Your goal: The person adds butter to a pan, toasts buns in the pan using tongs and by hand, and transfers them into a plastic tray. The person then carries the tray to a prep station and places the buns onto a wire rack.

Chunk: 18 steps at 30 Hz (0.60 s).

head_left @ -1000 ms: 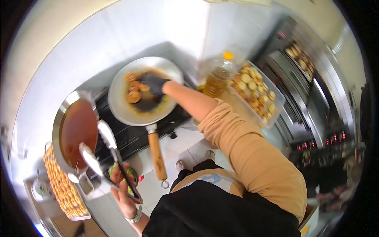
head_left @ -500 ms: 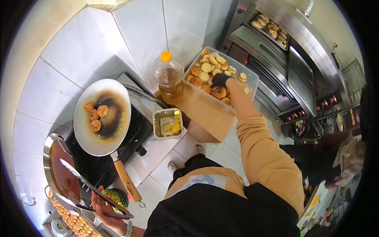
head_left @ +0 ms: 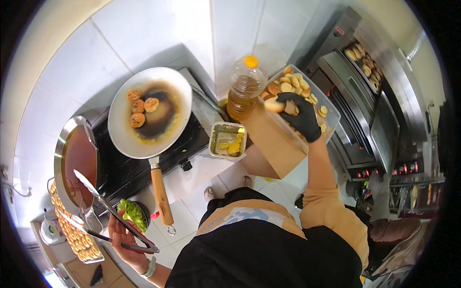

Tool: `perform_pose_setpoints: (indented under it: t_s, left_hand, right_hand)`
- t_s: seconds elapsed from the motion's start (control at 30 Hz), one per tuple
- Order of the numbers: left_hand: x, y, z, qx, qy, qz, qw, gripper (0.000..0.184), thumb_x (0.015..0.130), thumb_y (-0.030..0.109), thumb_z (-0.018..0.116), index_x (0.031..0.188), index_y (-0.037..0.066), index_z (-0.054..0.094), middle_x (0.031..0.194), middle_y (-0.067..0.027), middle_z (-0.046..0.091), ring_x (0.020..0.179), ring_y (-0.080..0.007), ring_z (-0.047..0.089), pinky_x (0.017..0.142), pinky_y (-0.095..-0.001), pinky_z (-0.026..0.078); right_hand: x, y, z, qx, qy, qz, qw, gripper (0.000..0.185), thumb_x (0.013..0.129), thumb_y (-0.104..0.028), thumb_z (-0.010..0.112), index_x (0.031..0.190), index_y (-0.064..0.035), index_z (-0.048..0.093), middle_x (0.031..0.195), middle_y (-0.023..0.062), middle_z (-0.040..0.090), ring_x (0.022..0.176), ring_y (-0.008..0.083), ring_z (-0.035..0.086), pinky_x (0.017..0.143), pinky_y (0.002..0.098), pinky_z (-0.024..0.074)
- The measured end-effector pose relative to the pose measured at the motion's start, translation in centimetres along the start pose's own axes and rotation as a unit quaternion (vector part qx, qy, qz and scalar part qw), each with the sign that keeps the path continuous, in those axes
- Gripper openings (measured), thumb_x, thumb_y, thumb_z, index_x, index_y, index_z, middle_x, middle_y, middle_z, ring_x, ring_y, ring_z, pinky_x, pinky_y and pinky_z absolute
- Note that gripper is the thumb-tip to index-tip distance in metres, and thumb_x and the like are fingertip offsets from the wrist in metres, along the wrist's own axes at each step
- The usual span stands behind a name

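Observation:
My left hand [head_left: 124, 242] is wrapped round the handle end of metal tongs [head_left: 115, 211], whose two arms are spread apart. In a black glove, my right hand [head_left: 302, 117] grips a small bun [head_left: 274, 104] over the plastic bin; a second piece shows at the fingers. Many small buns [head_left: 288, 86] fill the clear bin [head_left: 331, 126] beneath that hand. To the left, a white frying pan [head_left: 122, 113] with a wooden handle sits on the stove; several browned buns [head_left: 138, 106] lie in it beside a dark oily patch.
A yellow-capped oil bottle [head_left: 242, 91] and a metal tin with yellow fat [head_left: 216, 139] stand between pan and bin. A pot of reddish liquid [head_left: 79, 158], a bowl of lettuce [head_left: 132, 215] and a tray of rings [head_left: 79, 235] are left. Ovens [head_left: 345, 115] stand right; a person is partly visible.
My right hand has come up out of the buns and now holds a bun near the bin's near left side. The camera view has shifted. My left hand still holds the tongs.

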<state>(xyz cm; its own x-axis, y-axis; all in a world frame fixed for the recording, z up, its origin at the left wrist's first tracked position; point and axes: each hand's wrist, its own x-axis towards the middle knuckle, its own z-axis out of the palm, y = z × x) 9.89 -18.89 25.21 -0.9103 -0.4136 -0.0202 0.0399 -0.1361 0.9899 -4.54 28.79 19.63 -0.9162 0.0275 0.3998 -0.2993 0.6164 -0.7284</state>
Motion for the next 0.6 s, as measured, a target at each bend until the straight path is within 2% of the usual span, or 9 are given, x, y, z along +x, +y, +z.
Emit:
perform_pose_setpoints:
  t_s: [0.07,0.17,0.27,0.3,0.37,0.4,0.43,0.5,0.6]
  left_hand:
    - [-0.2,0.0,-1.4,-0.009,0.006,0.000,1.000,0.065,0.083,0.039,0.045,0.126,-0.008,0.036,0.117,-0.0216,0.049,0.081,-0.0152,0.054,0.061,-0.0245,0.049]
    - [-0.6,-0.2,-2.8,-0.012,0.034,0.004,0.999,0.066,0.082,0.040,0.045,0.126,-0.008,0.036,0.116,-0.0216,0.049,0.081,-0.0152,0.054,0.059,-0.0238,0.048]
    - [-0.9,0.0,-3.3,-0.020,0.050,0.007,0.999,0.066,0.081,0.041,0.046,0.125,-0.008,0.038,0.114,-0.0211,0.052,0.080,-0.0152,0.054,0.058,-0.0239,0.048]
    - [-1.0,0.0,-3.5,-0.026,0.048,0.012,0.998,0.066,0.081,0.040,0.046,0.125,-0.008,0.039,0.114,-0.0213,0.052,0.079,-0.0155,0.055,0.059,-0.0242,0.049]
    - [-1.1,0.4,-3.6,-0.031,0.034,0.020,0.999,0.065,0.081,0.039,0.047,0.124,-0.008,0.039,0.112,-0.0220,0.053,0.077,-0.0160,0.056,0.059,-0.0252,0.049]
    - [-1.3,0.4,-3.9,-0.032,0.036,0.023,0.999,0.064,0.081,0.039,0.047,0.124,-0.008,0.039,0.112,-0.0221,0.053,0.077,-0.0161,0.056,0.059,-0.0253,0.049]
    - [-1.4,0.3,-4.2,-0.032,0.036,0.025,0.999,0.064,0.081,0.039,0.047,0.124,-0.008,0.039,0.112,-0.0221,0.053,0.077,-0.0161,0.056,0.059,-0.0255,0.049]
    - [-1.5,0.2,-4.8,-0.032,0.042,0.032,0.998,0.064,0.082,0.039,0.047,0.124,-0.008,0.040,0.111,-0.0225,0.054,0.077,-0.0163,0.056,0.059,-0.0260,0.049]
    - [-2.0,0.2,-5.8,-0.030,0.052,0.034,0.998,0.063,0.082,0.039,0.047,0.123,-0.008,0.041,0.111,-0.0231,0.053,0.077,-0.0166,0.056,0.058,-0.0261,0.049]
  right_hand:
    - [1.0,-4.3,1.1,-0.056,-0.039,-0.234,0.970,0.034,0.067,-0.003,0.071,0.098,-0.0051,0.059,0.100,0.0105,0.061,0.098,0.0242,0.058,0.085,0.0347,0.0455]
    - [1.5,-10.0,4.1,0.055,-0.067,-0.159,0.983,0.037,0.070,-0.005,0.071,0.105,-0.0051,0.057,0.099,0.0126,0.061,0.095,0.0257,0.059,0.083,0.0341,0.0464]
    - [4.1,-14.3,8.3,0.077,-0.075,-0.114,0.988,0.037,0.073,-0.009,0.070,0.107,-0.0035,0.055,0.098,0.0136,0.061,0.093,0.0256,0.060,0.080,0.0345,0.0469]
    - [5.8,-14.3,10.2,0.081,-0.069,-0.157,0.982,0.036,0.076,-0.014,0.069,0.107,-0.0043,0.054,0.096,0.0150,0.061,0.090,0.0280,0.060,0.077,0.0360,0.0475]
    - [9.2,-14.2,13.6,-0.020,-0.100,-0.159,0.982,0.030,0.079,-0.018,0.063,0.105,-0.0072,0.053,0.093,0.0172,0.061,0.087,0.0346,0.058,0.076,0.0398,0.0461]
    - [11.1,-13.1,15.7,-0.077,-0.150,-0.169,0.971,0.031,0.078,-0.017,0.062,0.106,-0.0067,0.053,0.093,0.0176,0.061,0.090,0.0349,0.058,0.079,0.0406,0.0451]
    - [12.7,-12.3,17.7,-0.094,-0.259,-0.067,0.959,0.036,0.076,-0.021,0.063,0.108,-0.0070,0.053,0.095,0.0177,0.062,0.093,0.0348,0.058,0.081,0.0409,0.0447]
    - [15.6,-9.8,22.3,-0.138,-0.398,-0.115,0.900,0.044,0.072,-0.029,0.066,0.109,-0.0074,0.055,0.100,0.0178,0.061,0.094,0.0339,0.058,0.083,0.0399,0.0445]
    - [16.6,-8.1,27.1,-0.254,-0.502,-0.132,0.816,0.042,0.066,-0.024,0.073,0.103,-0.0089,0.060,0.101,0.0153,0.062,0.096,0.0300,0.058,0.085,0.0368,0.0434]
